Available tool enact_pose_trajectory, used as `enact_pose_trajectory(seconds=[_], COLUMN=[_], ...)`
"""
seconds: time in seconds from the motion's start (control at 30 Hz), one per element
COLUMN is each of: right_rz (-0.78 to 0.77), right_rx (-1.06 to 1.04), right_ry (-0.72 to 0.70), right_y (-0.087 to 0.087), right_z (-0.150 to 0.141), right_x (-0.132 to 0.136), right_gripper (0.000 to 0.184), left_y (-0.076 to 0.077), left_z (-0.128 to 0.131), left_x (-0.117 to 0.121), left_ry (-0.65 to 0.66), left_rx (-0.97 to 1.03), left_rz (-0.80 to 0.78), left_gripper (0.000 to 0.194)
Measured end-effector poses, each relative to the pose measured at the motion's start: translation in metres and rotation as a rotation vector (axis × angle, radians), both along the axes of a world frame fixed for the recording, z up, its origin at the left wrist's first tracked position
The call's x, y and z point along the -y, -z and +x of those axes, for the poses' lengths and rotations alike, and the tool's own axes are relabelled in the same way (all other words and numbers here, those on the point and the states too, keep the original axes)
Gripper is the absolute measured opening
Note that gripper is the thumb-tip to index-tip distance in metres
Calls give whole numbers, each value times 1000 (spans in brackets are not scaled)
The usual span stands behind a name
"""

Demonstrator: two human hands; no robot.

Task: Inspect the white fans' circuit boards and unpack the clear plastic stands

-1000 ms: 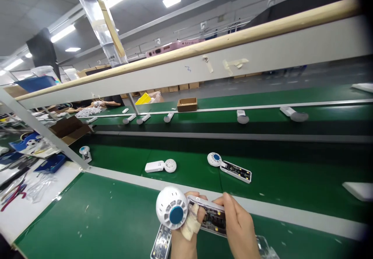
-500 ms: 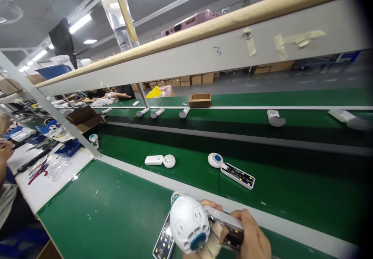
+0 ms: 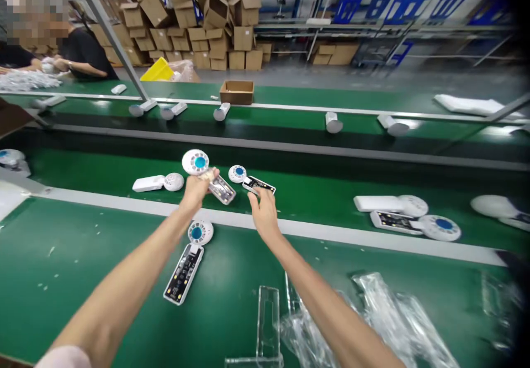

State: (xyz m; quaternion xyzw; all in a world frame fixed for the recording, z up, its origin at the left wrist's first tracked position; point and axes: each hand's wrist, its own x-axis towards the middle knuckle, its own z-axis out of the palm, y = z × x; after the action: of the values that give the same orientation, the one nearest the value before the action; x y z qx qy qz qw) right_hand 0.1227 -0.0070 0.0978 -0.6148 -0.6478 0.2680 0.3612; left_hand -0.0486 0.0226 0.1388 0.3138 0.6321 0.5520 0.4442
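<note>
Over the belt, my left hand is closed on a white device with a round vented head, a blue centre and a clear-covered handle. A scrap of beige tape or cloth shows at its fingers. My right hand has thumb and fingers apart, its fingertips at the near edge of a second such device, whose handle shows a bare circuit board. Below my left hand, another open-handled device lies on the green bench. A closed white device rests on the belt to the left.
Clear plastic covers and crumpled clear bags lie on the bench near my right forearm. More white devices sit on the belt to the right. Across the line are a small cardboard box and a person in a black top.
The view has swung right and down. Both hands have moved forward over the belt. My right hand has left the held device and reached the second one; my left hand keeps hold.
</note>
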Motion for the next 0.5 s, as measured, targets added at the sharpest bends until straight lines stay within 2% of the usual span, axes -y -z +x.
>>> enact_pose_trajectory(seconds=[0.13, 0.23, 0.37, 0.43, 0.5], right_rz=[5, -7, -58, -122, -186], right_rx=[488, 579, 629, 628, 612], right_ry=[-114, -181, -233, -253, -262], right_y=[13, 25, 26, 23, 19], right_z=[14, 14, 9, 7, 3], right_x=[-27, -44, -63, -71, -75], right_gripper=[58, 47, 47, 44, 33], left_y=[15, 25, 22, 16, 13], left_z=[-45, -76, -131, -159, -180], left_x=[-57, -73, -64, -52, -37], left_ry=[2, 12, 53, 126, 213], left_rx=[-161, -360, -696, -834, -939], left_rz=[-88, -145, -135, -121, -125], left_gripper=[38, 29, 30, 41, 53])
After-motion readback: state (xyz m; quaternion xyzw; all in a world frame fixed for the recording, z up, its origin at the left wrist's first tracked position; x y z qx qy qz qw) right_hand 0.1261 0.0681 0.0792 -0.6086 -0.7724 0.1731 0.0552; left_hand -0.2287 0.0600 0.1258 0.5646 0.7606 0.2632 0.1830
